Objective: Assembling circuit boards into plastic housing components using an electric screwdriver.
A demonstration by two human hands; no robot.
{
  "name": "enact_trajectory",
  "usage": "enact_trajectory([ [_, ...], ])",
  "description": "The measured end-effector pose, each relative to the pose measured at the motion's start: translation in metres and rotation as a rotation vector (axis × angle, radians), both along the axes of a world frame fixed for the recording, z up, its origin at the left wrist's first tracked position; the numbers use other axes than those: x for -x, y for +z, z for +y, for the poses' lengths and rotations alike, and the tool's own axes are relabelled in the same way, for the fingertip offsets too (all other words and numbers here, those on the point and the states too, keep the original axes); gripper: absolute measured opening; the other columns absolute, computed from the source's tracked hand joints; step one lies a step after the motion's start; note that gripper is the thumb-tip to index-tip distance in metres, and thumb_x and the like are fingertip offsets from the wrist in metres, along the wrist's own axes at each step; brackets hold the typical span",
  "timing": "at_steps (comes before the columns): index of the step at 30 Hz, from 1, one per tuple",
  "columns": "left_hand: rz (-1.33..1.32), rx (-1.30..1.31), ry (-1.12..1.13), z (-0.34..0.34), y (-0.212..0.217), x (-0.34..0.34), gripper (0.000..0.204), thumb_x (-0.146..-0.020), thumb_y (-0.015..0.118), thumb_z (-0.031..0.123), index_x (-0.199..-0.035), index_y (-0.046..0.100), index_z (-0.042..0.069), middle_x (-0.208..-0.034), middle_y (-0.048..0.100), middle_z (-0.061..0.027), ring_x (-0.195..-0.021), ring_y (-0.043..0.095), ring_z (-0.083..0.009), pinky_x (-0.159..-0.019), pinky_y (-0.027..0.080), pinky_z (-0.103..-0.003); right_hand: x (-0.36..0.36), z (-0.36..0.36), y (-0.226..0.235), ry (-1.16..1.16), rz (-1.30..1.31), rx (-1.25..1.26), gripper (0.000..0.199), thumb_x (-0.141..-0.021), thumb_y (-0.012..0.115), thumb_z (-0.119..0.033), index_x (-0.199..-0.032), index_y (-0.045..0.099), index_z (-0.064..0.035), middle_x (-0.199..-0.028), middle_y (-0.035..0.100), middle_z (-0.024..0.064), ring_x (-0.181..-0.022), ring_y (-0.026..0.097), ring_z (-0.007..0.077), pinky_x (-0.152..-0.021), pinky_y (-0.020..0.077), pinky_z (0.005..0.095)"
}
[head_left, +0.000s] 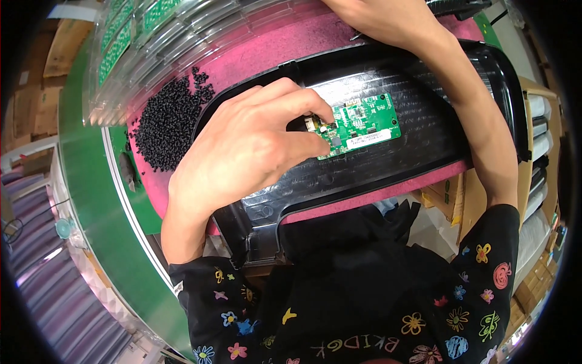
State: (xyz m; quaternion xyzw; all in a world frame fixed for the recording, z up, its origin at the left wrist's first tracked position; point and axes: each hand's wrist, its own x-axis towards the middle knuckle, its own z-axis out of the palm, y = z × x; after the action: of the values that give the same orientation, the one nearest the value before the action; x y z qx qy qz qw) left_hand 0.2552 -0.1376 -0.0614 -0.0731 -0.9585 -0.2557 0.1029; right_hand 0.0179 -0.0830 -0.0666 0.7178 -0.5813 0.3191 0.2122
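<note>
My left hand (245,142) rests on a large black plastic panel (394,164) and pinches the left edge of a small green circuit board (364,121) that lies flat on the panel. My thumb and forefinger close on the board's corner, by a small white connector. My right hand (376,18) reaches to the far edge of the panel at the top of the view; its fingers are cut off by the frame, so what they touch is hidden. My right forearm crosses over the panel's right side.
The panel lies on a pink foam mat (267,48). A heap of small black screws (167,121) sits on the mat to the left. Clear plastic trays (157,42) holding more green boards stand at the upper left. Cardboard boxes (448,197) sit below right.
</note>
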Motion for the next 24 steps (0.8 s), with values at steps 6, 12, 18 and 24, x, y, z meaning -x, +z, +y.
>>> enact_trajectory([
  [6,-0.015,0.007,0.016,0.0027,0.0005,0.0006,0.022,-0.061,0.077,0.004,-0.083,0.074,0.007,-0.102,0.068,-0.0033,-0.090,0.064,-0.0234,-0.071,0.054,-0.034,-0.0001,0.0002,-0.0010,-0.005,-0.003,0.003,0.031,-0.091,0.061,-0.017,-0.116,0.059,0.0000,-0.108,0.062,0.0181,-0.106,0.058,0.0340,-0.100,0.0411,0.0445],
  [12,0.004,-0.026,-0.009,-0.0008,-0.0011,0.0008,0.022,-0.060,0.077,0.005,-0.082,0.074,0.006,-0.101,0.069,-0.0044,-0.089,0.064,-0.0241,-0.070,0.054,-0.034,0.0002,0.0004,0.0010,-0.005,-0.001,-0.005,0.031,-0.090,0.061,-0.017,-0.116,0.059,-0.0001,-0.108,0.062,0.0181,-0.106,0.058,0.0341,-0.100,0.0411,0.0444],
  [18,0.025,-0.017,-0.024,-0.0015,-0.0033,0.0013,0.023,-0.059,0.077,0.006,-0.082,0.074,0.004,-0.101,0.069,-0.0056,-0.090,0.064,-0.0251,-0.071,0.054,-0.035,0.0010,0.0009,-0.0005,-0.007,0.005,0.009,0.031,-0.091,0.061,-0.018,-0.116,0.059,0.0001,-0.108,0.062,0.0184,-0.106,0.058,0.0345,-0.100,0.0410,0.0446],
  [24,-0.016,0.005,-0.002,0.0016,0.0003,0.0002,0.023,-0.059,0.076,0.006,-0.082,0.074,0.004,-0.101,0.069,-0.0064,-0.090,0.064,-0.0255,-0.071,0.055,-0.035,0.0015,-0.0008,-0.0030,-0.003,0.002,0.016,0.031,-0.091,0.061,-0.019,-0.116,0.059,0.0001,-0.108,0.062,0.0185,-0.106,0.058,0.0344,-0.100,0.0409,0.0446],
])
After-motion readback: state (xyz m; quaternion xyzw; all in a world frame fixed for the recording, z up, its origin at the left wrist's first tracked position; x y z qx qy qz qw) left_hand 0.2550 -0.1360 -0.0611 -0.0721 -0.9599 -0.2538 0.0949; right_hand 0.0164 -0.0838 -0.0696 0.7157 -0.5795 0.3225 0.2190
